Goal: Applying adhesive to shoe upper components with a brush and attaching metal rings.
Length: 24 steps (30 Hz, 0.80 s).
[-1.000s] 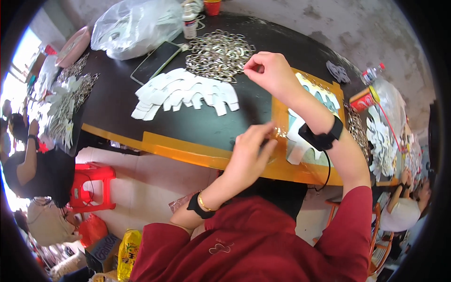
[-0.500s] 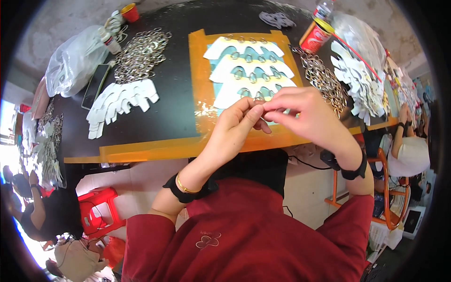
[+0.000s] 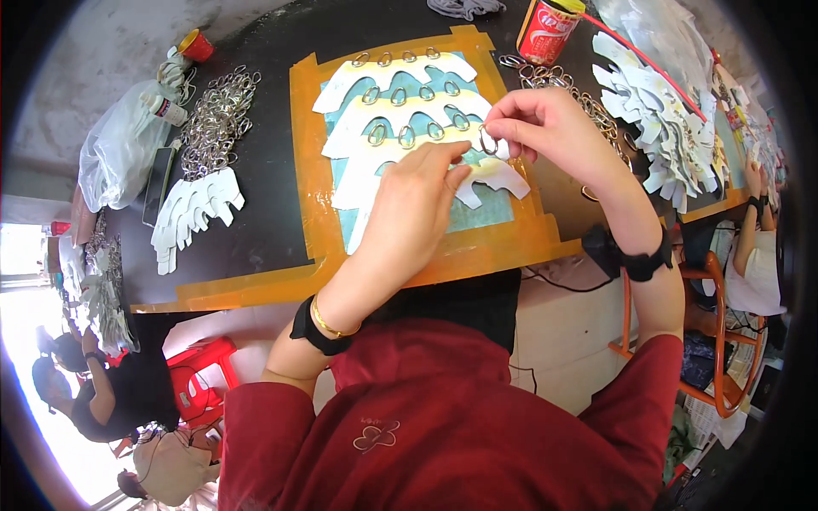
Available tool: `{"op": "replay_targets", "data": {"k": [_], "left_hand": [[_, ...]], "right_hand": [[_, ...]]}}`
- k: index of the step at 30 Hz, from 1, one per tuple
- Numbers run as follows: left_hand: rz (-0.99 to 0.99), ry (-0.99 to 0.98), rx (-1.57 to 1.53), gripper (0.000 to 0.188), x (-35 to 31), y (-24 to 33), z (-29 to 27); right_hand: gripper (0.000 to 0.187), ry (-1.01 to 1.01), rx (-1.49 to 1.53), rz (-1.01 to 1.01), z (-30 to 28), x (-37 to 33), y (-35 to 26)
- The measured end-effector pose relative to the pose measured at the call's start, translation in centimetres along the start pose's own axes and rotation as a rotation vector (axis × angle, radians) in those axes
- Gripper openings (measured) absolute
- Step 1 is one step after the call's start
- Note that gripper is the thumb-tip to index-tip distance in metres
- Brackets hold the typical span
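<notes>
My right hand point(image 3: 550, 128) pinches a shiny oval metal ring point(image 3: 488, 140) between thumb and fingers, above the right end of the white cut-out strips. Beside it, my left hand point(image 3: 413, 192) is bent over the nearest strip point(image 3: 498, 176), thumb and forefinger drawn close together; whatever lies between them is hidden. The far white strip point(image 3: 388, 75) has scalloped edges and a yellowish band, with several oval rings standing along it. More strips with rings lie in rows nearer me. Under them is a pale blue-green sheet point(image 3: 481, 217) framed by orange tape point(image 3: 311, 170).
At the left are a heap of metal rings point(image 3: 217, 119), stacked white strips point(image 3: 200, 213), a phone point(image 3: 159, 183), a small bottle point(image 3: 166, 109) and a plastic bag point(image 3: 119, 157). At the right stand a red can point(image 3: 550, 34), more rings point(image 3: 596, 111) and piled white strips point(image 3: 656, 128). Other people sit at both sides.
My hands were together over the near strips; now they are apart. The right hand has moved up and right with a ring, the left slightly left. The view has shifted, baring more strips.
</notes>
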State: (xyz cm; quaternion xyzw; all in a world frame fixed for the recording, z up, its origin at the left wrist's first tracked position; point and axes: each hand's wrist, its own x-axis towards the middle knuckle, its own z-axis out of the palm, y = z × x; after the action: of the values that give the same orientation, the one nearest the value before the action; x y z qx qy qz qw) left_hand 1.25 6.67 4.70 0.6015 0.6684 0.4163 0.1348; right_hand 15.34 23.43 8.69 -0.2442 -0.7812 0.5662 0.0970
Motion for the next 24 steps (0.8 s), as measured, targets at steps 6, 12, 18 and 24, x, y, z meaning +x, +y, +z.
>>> {"op": "replay_targets", "data": {"k": [6,12,18,24], "left_hand": [[0.089,-0.017,0.346,0.031,-0.5,-1.3,1.0],[0.126,-0.042,0.434,0.041,-0.7,-0.8,1.5],[0.123,-0.06,0.46,0.043,-0.8,-1.3,2.3],[0.132,-0.073,0.458,0.042,-0.6,-1.0,2.4]], "right_hand": [[0.018,0.011,-0.101,0.109,1.0,1.9,2.8],[0.017,0.009,-0.205,0.052,1.1,2.3,3.7],[0.016,0.009,-0.196,0.083,1.2,2.5,4.4],[0.018,0.045,-0.194,0.084,1.3,2.5,4.9]]}}
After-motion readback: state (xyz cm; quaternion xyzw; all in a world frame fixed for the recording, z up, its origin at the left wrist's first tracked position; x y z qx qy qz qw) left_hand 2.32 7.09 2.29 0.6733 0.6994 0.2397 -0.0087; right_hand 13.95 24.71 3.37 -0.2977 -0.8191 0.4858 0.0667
